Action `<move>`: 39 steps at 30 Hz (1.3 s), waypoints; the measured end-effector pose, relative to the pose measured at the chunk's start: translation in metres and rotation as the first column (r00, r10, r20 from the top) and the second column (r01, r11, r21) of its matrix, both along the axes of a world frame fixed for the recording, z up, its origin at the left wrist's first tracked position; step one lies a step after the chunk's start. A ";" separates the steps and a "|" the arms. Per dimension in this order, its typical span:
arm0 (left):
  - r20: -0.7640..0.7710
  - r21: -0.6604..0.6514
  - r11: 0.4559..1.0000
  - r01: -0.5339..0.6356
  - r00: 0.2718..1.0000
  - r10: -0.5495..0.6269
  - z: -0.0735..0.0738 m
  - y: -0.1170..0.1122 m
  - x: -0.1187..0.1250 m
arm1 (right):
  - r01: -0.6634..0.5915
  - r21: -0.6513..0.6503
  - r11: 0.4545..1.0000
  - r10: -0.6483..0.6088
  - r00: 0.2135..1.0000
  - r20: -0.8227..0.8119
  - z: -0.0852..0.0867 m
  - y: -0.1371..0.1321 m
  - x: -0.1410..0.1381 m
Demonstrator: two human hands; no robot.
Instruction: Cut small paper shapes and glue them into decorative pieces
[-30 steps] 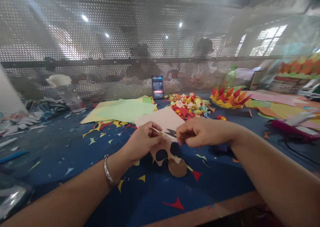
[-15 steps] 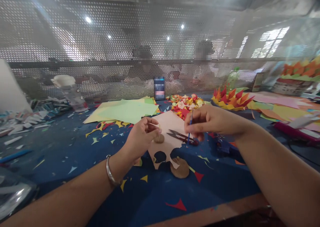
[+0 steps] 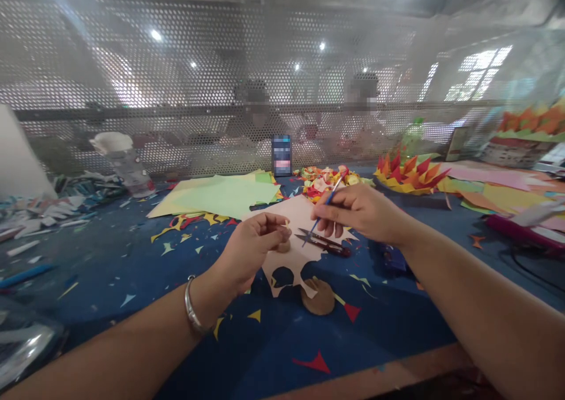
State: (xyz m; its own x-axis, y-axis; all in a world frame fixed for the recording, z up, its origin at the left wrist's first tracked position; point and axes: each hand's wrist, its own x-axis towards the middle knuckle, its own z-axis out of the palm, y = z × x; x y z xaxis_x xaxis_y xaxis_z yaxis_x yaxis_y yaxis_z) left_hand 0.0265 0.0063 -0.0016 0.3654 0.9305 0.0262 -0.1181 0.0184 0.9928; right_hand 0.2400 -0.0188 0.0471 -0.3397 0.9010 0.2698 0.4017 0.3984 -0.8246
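My left hand (image 3: 258,244) is pinched, with a tiny pale piece (image 3: 287,223) showing at its fingertips, too small to name. In my right hand (image 3: 348,212) is a thin blue stick (image 3: 329,197), gripped like a pen and tilted, its lower end over the paper. Below both hands lies a pale pink sheet (image 3: 295,259) with rounded cut-outs. Thread snips (image 3: 324,244) with dark red handles rest on it, blades pointing left. A round brown disc (image 3: 318,299) sits at the sheet's near edge. Another small brown thing (image 3: 283,246) is partly hidden by my left fingers.
Green and yellow sheets (image 3: 220,194) lie behind, beside a heap of coloured paper pieces (image 3: 326,182). A phone (image 3: 282,155) stands against the perforated screen (image 3: 185,94). Paper flowers (image 3: 410,176) and a magenta tool (image 3: 525,232) are right. Scraps litter the blue cloth (image 3: 247,353).
My right hand has moved left and tilted the blue stick from nearly upright to a slant toward my left hand. My left hand has shifted slightly right and down.
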 end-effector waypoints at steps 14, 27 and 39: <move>0.186 -0.152 0.983 0.103 0.980 -0.074 0.001 -0.009 0.002 | 0.057 -0.060 0.997 -0.077 0.908 -0.411 -0.011 0.007 -0.011; 0.303 -0.238 0.957 0.166 0.949 -0.089 0.008 -0.011 0.001 | 0.012 -0.093 0.996 -0.051 0.902 -0.429 -0.012 0.008 -0.010; 0.256 -0.182 0.976 0.123 0.964 -0.074 0.007 -0.009 -0.001 | -0.011 -0.100 0.995 -0.034 0.900 -0.435 -0.011 0.006 -0.010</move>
State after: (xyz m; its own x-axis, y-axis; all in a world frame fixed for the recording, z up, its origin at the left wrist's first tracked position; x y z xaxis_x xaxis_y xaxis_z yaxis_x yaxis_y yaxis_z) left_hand 0.0259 -0.0029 0.0057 0.4606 0.8862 -0.0504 -0.3463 0.2318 0.9090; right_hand 0.2303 -0.0124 0.0364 -0.1979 0.9334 0.2993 -0.0024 0.3049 -0.9524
